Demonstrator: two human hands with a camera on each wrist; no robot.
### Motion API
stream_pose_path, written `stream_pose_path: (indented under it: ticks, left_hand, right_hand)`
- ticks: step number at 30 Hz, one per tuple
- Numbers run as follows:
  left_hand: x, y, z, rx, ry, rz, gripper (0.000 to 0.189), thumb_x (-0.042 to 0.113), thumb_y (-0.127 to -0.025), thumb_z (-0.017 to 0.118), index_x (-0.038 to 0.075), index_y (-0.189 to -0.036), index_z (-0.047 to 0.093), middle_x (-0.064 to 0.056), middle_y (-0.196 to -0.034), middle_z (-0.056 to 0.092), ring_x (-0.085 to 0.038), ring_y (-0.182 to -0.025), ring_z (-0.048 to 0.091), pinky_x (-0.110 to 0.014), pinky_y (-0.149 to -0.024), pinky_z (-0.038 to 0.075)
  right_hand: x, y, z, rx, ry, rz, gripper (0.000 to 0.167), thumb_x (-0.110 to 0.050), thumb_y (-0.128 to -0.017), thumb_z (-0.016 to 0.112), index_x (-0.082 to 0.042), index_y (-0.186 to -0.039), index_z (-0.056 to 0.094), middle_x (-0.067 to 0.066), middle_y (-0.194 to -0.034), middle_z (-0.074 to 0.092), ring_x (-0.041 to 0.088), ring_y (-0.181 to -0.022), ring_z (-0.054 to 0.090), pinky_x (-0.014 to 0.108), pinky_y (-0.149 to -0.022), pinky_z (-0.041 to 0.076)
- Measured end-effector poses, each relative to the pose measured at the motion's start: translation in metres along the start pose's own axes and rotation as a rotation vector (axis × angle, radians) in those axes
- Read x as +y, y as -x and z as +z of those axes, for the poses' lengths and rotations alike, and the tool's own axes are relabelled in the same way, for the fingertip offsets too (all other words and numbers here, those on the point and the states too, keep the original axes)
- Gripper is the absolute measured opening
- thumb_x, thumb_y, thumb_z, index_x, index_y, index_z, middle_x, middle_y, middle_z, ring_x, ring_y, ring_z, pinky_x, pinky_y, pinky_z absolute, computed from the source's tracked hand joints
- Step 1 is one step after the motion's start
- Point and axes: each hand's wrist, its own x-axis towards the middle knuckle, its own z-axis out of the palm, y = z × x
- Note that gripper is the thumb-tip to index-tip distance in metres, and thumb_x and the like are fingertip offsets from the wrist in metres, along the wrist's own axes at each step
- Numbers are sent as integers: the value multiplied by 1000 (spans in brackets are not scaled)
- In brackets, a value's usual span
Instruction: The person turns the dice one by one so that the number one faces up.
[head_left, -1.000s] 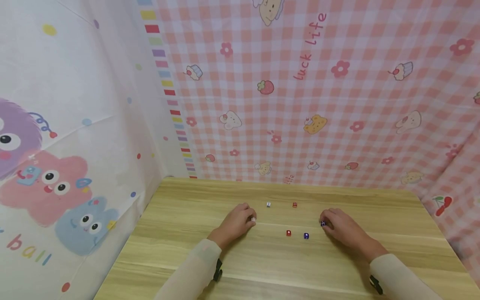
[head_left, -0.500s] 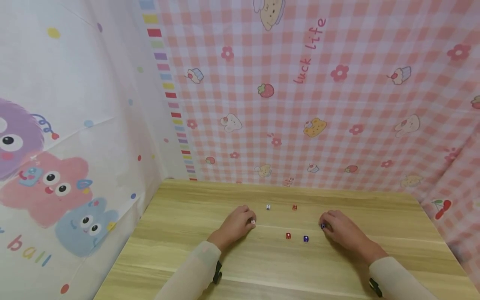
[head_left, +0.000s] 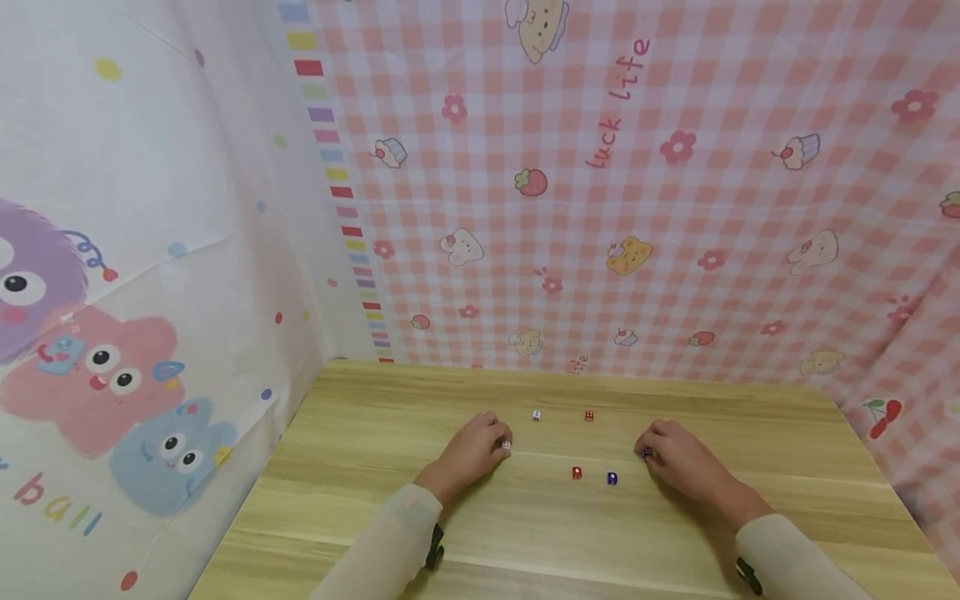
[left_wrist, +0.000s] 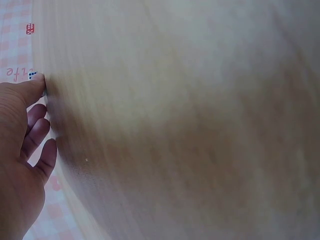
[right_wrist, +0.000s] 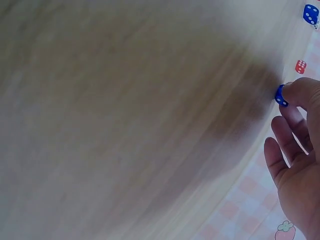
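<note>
My left hand pinches a white die between thumb and fingertips, low over the wooden table. Dark blue pips of a white die show right at the thumb tip in the left wrist view. Over on the right, my right hand pinches a blue die with white pips; in the head view the fingers hide much of it. Between the hands lie another white die, a red die at the back, a second red die and a blue die nearer the front.
The wooden table meets a pink checked cloth at its back edge. A white cloth with cartoon figures hangs along the left side.
The head view has tilted slightly, so the table sits a little lower. My right hand has shifted very slightly left, and its blue die shows less. The left hand keeps its pinch.
</note>
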Motion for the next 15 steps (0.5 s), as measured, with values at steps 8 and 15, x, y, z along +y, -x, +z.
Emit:
stream_pose_path:
  ticks: [8, 15]
  left_hand:
    - [0, 0, 0, 2, 2, 0, 8, 27, -99, 72, 19, -101, 70, 6, -102, 59, -11, -96, 53, -30, -89, 51]
    - [-1, 0, 1, 2, -4, 5, 8, 27, -99, 72, 20, -101, 70, 5, -102, 59, -12, -96, 53, -30, -89, 52]
  right_hand:
    - [0, 0, -4, -23, -20, 46, 22, -4, -85, 81, -13, -101, 69, 2, -102, 67, 28, -102, 64, 51, -93, 54]
    - [1, -1, -5, -49, -35, 70, 20, -4, -86, 79, -16, -93, 65, -5, -91, 63, 21, -93, 62, 46, -83, 54]
